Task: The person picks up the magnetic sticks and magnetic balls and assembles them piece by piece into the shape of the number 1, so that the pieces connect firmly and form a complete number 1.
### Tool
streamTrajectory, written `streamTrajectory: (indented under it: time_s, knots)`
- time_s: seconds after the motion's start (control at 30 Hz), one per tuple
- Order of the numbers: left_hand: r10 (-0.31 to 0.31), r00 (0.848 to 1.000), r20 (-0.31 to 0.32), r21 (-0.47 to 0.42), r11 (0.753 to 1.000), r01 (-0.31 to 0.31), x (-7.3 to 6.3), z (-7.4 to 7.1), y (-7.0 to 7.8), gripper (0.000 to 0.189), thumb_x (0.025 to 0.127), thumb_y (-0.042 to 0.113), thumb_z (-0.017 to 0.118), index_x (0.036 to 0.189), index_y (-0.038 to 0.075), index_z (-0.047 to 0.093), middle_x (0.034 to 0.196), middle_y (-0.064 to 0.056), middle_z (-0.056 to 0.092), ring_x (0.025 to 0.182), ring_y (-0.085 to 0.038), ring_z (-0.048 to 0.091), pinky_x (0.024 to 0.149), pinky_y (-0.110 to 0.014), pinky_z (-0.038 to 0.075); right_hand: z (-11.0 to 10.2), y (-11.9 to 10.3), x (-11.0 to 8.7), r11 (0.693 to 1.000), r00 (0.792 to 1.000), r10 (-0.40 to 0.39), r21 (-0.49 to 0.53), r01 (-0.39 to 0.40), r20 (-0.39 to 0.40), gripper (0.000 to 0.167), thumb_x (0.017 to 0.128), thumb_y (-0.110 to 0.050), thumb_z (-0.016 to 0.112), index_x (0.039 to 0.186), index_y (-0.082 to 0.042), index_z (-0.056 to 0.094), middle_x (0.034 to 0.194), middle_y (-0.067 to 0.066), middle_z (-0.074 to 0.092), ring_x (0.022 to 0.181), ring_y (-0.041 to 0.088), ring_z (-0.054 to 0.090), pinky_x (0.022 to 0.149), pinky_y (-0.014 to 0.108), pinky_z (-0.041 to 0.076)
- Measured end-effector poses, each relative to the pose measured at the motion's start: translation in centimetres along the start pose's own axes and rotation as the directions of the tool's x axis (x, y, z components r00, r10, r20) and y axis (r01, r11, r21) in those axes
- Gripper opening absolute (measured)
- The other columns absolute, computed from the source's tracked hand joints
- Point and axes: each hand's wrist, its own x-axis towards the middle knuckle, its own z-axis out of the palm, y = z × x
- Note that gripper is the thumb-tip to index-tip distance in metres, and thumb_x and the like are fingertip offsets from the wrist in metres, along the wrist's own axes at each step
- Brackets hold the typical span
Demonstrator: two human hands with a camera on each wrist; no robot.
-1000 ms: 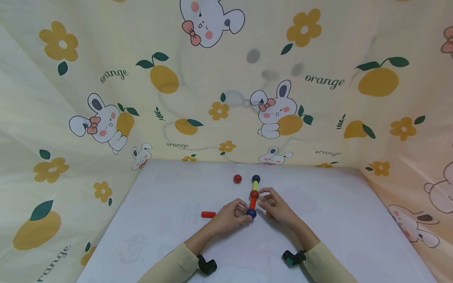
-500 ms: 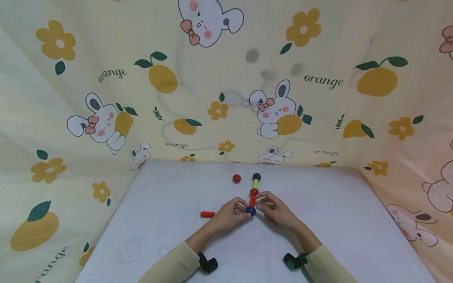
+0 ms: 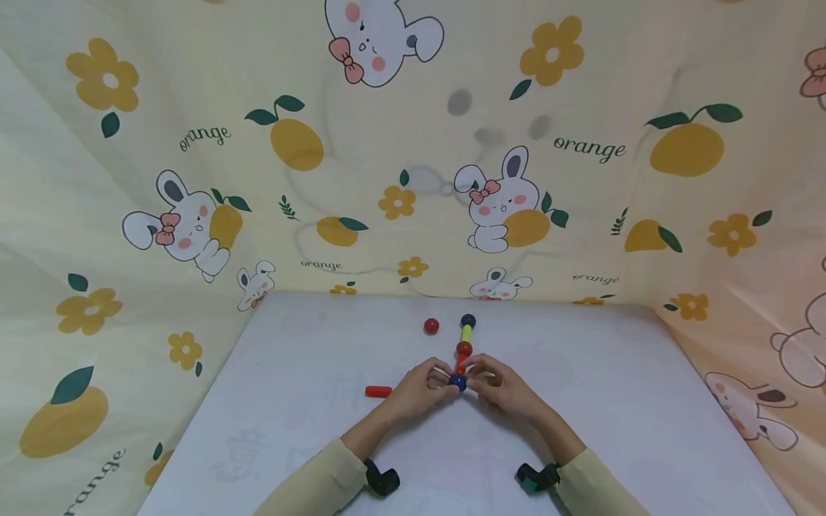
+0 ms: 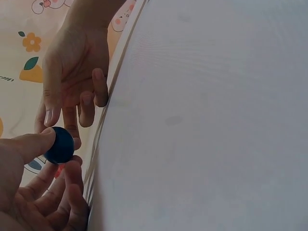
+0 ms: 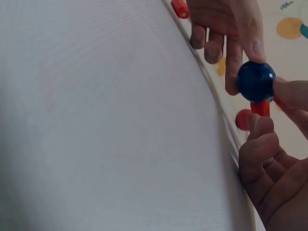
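Observation:
A chain of balls and rods runs away from me in the head view. A blue ball is at its near end, then comes a red rod, a red ball, a yellow-green rod and a dark blue ball at the far end. My left hand pinches the near blue ball between thumb and fingers. From the other side my right hand holds the same ball, thumb against it and fingers close along the red rod. Fingers partly hide that rod.
A loose red ball lies left of the chain's far end. Beside my left hand a separate red rod lies on the white table. A printed cloth hangs behind the table.
My right hand has come from beside the red rod and red ball down to the near blue ball. The chain has shifted slightly away from me. My left hand keeps its pinch.

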Motion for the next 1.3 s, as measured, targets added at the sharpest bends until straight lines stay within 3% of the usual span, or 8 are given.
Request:
streamTrajectory:
  time_s: [0.37,0.63,0.83,1.03,1.3]
  knots:
    - [0.042,0.998,-0.036,0.030,0.999,-0.040,0.4,0.0,0.0,0.032,0.098,0.040,0.080,0.120,0.022,0.063,0.117,0.001,0.076,0.098,-0.015,0.070,0.095,-0.045,0.057,0.0,0.4,0.5,1.000,0.999,-0.014,-0.024,0.014,0.033,0.039,0.107,-0.018,0.069,0.145,-0.015,0.060,0.128,0.019,0.063,0.078,0.025,0.061,0.060,0.029,0.052]
    - [0.039,0.997,-0.064,0.048,0.998,-0.036,0.3,-0.4,-0.1,0.028,0.099,0.038,0.080,0.116,0.021,0.065,0.113,0.003,0.076,0.100,-0.015,0.073,0.094,-0.044,0.059,0.3,0.1,0.9,1.000,0.999,0.012,-0.006,-0.011,0.044,0.041,0.107,-0.018,0.069,0.147,-0.015,0.059,0.124,0.018,0.064,0.066,0.020,0.056,0.058,0.027,0.052]
    - [0.033,0.996,-0.077,0.074,0.997,-0.027,-0.4,-1.7,0.3,0.020,0.101,0.033,0.077,0.115,0.022,0.068,0.110,0.007,0.073,0.100,-0.014,0.073,0.090,-0.038,0.061,0.1,0.0,1.2,0.999,0.998,0.042,-0.001,-0.042,0.037,0.041,0.106,-0.019,0.070,0.145,-0.017,0.060,0.125,0.017,0.063,0.062,0.020,0.055,0.056,0.027,0.051]
    - [0.022,0.997,-0.074,0.154,0.988,-0.010,-1.3,-3.5,0.8,0.014,0.102,0.032,0.076,0.113,0.025,0.071,0.109,0.008,0.074,0.093,-0.012,0.066,0.083,-0.034,0.059,-0.1,0.2,1.5,0.999,0.998,0.053,0.003,-0.053,0.040,0.041,0.107,-0.023,0.069,0.146,-0.019,0.058,0.127,0.017,0.061,0.059,0.019,0.057,0.055,0.026,0.052]
    - [0.010,0.997,-0.082,0.211,0.978,0.007,-2.5,-5.6,0.2,0.012,0.103,0.029,0.075,0.113,0.025,0.071,0.109,0.008,0.074,0.090,-0.013,0.064,0.078,-0.031,0.056,-0.2,0.4,1.9,0.997,0.997,0.068,-0.031,-0.068,0.021,0.041,0.107,-0.029,0.069,0.147,-0.023,0.059,0.128,0.014,0.062,0.055,0.017,0.052,0.052,0.025,0.047]
